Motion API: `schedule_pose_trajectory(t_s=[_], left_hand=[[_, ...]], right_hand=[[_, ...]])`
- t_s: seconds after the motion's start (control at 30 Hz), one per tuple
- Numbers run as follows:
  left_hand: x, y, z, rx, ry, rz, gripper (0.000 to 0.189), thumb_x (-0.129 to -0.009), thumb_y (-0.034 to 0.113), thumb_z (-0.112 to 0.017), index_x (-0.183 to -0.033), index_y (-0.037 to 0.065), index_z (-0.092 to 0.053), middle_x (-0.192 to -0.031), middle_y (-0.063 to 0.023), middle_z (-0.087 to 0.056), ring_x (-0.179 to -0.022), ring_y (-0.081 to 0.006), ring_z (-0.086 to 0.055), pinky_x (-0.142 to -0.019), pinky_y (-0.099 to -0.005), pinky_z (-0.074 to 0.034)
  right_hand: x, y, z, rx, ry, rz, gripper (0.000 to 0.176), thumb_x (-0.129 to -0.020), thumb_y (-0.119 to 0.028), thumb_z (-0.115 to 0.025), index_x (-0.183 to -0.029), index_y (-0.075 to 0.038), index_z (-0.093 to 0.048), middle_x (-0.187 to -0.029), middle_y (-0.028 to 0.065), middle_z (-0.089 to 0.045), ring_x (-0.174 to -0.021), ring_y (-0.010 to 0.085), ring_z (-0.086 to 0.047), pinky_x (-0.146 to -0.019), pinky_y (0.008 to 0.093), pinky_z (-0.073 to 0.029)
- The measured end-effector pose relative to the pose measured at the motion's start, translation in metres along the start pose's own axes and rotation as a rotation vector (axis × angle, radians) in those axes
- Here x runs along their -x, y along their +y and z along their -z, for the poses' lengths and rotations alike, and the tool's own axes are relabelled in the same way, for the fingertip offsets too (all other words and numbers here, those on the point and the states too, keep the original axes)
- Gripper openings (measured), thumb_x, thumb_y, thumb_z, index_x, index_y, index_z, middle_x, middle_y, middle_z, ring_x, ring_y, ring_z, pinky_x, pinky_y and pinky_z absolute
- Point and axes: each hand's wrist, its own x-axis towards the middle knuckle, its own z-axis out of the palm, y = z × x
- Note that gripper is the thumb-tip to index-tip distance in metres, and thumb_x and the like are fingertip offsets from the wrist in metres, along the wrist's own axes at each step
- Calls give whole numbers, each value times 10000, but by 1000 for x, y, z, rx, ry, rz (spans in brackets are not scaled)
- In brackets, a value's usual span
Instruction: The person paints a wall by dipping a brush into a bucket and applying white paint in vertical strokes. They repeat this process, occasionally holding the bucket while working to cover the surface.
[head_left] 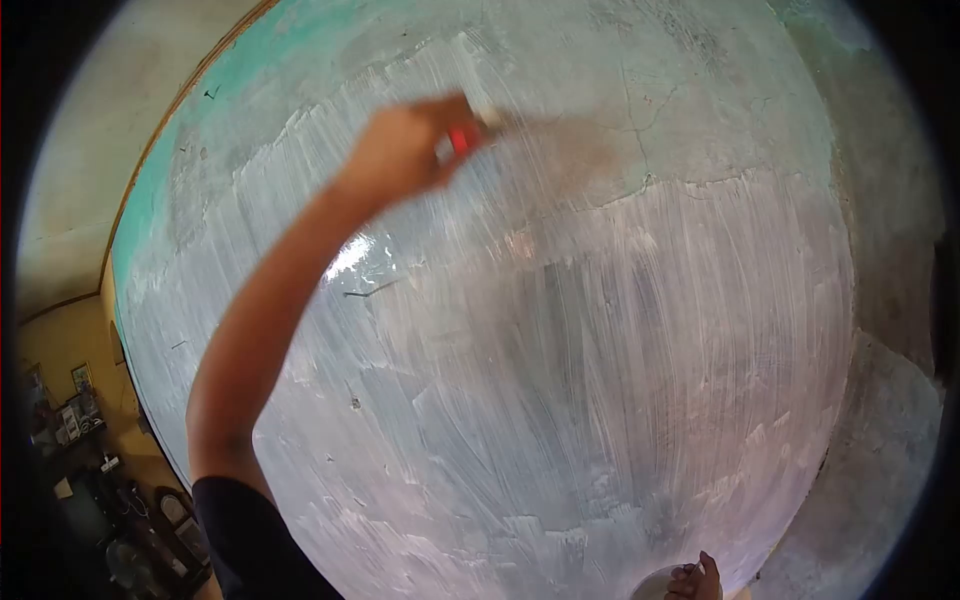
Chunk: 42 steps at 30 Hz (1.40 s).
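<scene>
My left hand (395, 150) is raised high in front of the wall (600, 400), its fingers closed on a paintbrush (462, 139). Motion blurs the brush; its red part and a pale end show at the fingertips, close to the wall. Streaky whitish paint covers the lower and middle wall, with a ragged upper edge below grey and green surface. At the bottom edge, my right hand (696, 580) grips the rim of a pale round container (652, 584), mostly cut off by the frame.
A nail (370, 291) sticks out of the wall below my left forearm, beside a shiny wet patch. Another nail (211, 94) is at upper left. Cracks run through the upper wall. Shelves with household items (75, 420) stand at far left.
</scene>
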Motion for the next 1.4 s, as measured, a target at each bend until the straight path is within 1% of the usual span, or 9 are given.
schedule_pose_trajectory(t_s=[0.13,0.23,0.37,0.5,0.77,0.8,1.1,1.27,1.4], left_hand=[[56,107,1,141,-140,-158,206,-739,132,-795,-898,51,-691,-812,-37,-636,-678,-190,-633,-477,-325,-506],[63,116,19,558,-393,178,150,-763,84,-769,-879,26,-692,-785,-68,-647,-699,-210,-650,-567,-311,-545],[50,21,18,608,-336,347,122,-850,75,-691,-960,36,-728,-923,-97,-727,-832,-191,-695,-798,-336,-546],[8,-94,38,425,-146,537,272,-886,321,-676,-972,72,-745,-862,-119,-731,-739,-194,-694,-709,-347,-539],[-30,-151,52,-116,205,336,297,-871,261,-690,-894,-33,-656,-793,-149,-683,-723,-237,-644,-665,-379,-504],[-18,-158,38,-273,142,184,165,-873,197,-645,-981,87,-703,-916,-85,-707,-762,-212,-684,-706,-335,-538],[142,92,-2,75,21,-386,216,-733,188,-781,-901,94,-683,-870,-31,-644,-685,-171,-662,-487,-257,-541],[114,130,14,573,-127,-86,154,-843,203,-737,-883,65,-683,-834,-43,-665,-632,-139,-630,-449,-278,-500],[42,89,19,720,-236,232,123,-841,93,-731,-933,27,-681,-921,-93,-690,-828,-186,-685,-706,-310,-551]], right_hand=[[0,9,-11,5,-26,-31,376,-978,-417,-511,-832,-78,-583,-728,47,-545,-468,99,-435,-373,218,-320],[-2,18,-17,47,47,-4,383,-970,-425,-524,-836,-72,-590,-711,45,-548,-459,99,-432,-369,217,-317],[1,31,-24,50,57,16,392,-966,-436,-527,-832,-73,-591,-690,39,-542,-442,99,-423,-366,217,-317],[-4,49,-21,-14,1,-41,394,-966,-436,-523,-814,-80,-595,-694,35,-539,-441,99,-420,-367,218,-320],[-6,79,-16,-102,-94,-105,392,-972,-437,-510,-831,-83,-602,-707,37,-539,-458,99,-432,-387,233,-344],[-6,82,-15,-113,-79,-104,394,-973,-439,-506,-831,-83,-599,-709,36,-538,-459,99,-432,-389,232,-344],[2,83,-22,-47,-42,-43,375,-977,-425,-508,-837,-87,-593,-717,31,-549,-452,93,-433,-380,219,-334],[14,82,-39,-4,53,3,349,-977,-409,-517,-839,-94,-581,-715,23,-546,-448,91,-429,-377,219,-328],[19,76,-36,-3,47,20,350,-977,-413,-513,-842,-96,-570,-714,19,-545,-443,90,-424,-373,217,-329]])
